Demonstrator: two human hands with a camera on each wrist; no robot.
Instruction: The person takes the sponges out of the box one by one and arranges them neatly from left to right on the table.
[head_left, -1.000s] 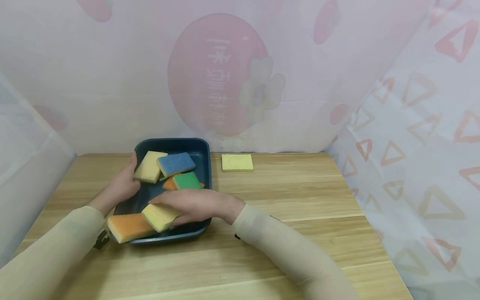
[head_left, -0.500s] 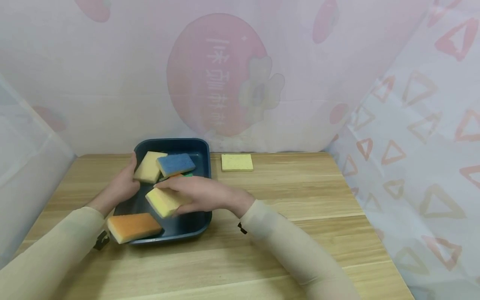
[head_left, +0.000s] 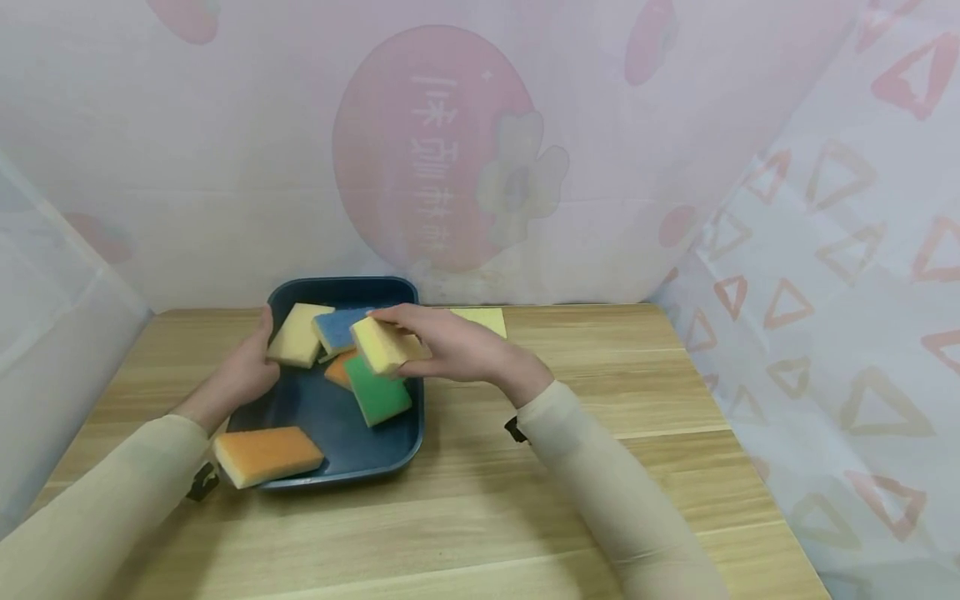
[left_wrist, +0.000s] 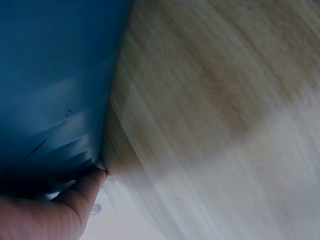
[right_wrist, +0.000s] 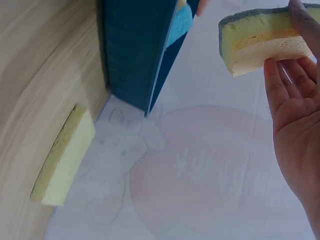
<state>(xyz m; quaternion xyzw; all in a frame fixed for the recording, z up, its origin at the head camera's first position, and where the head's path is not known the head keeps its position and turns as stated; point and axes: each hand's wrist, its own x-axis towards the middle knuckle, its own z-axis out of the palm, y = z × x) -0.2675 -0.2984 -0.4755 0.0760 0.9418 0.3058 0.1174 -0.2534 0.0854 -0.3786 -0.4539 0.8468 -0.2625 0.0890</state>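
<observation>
So the right hand (head_left: 450, 346) has carried its yellow sponge (head_left: 378, 344) up and away from the near end of the blue tray (head_left: 408, 429), where it was a second ago, and now has it lifted over the tray's far right part, just in front of the blue sponge (head_left: 335, 327). The fingers are wrapped around the sponge from the right, thumb side on top, so it's a proper grasp; the right wrist view shows that sponge (right_wrist: 255, 40) as a yellow foam block with a grey-green scrub layer, held against the fingertips (right_wrist: 280, 75). With the hand out of the way you can see the green sponge (head_left: 377, 390) lying tilted in the tray, with an orange sponge (head_left: 339, 368) poking out from under it. The left hand (head_left: 243, 375) hasn't budged: it rests on the tray's left rim, fingers curled over the edge and touching a tan sponge (head_left: 298, 333) in the far left corner. The left wrist view just shows a thumb (left_wrist: 85, 190) pressed to the tray's outer wall. Another orange-topped sponge (head_left: 266, 454) sits on the near left corner, hanging over the rim. On the wooden table (head_left: 600, 400) behind the right hand, a flat yellow sponge (head_left: 483, 318) lies by itself near the back edge.
</observation>
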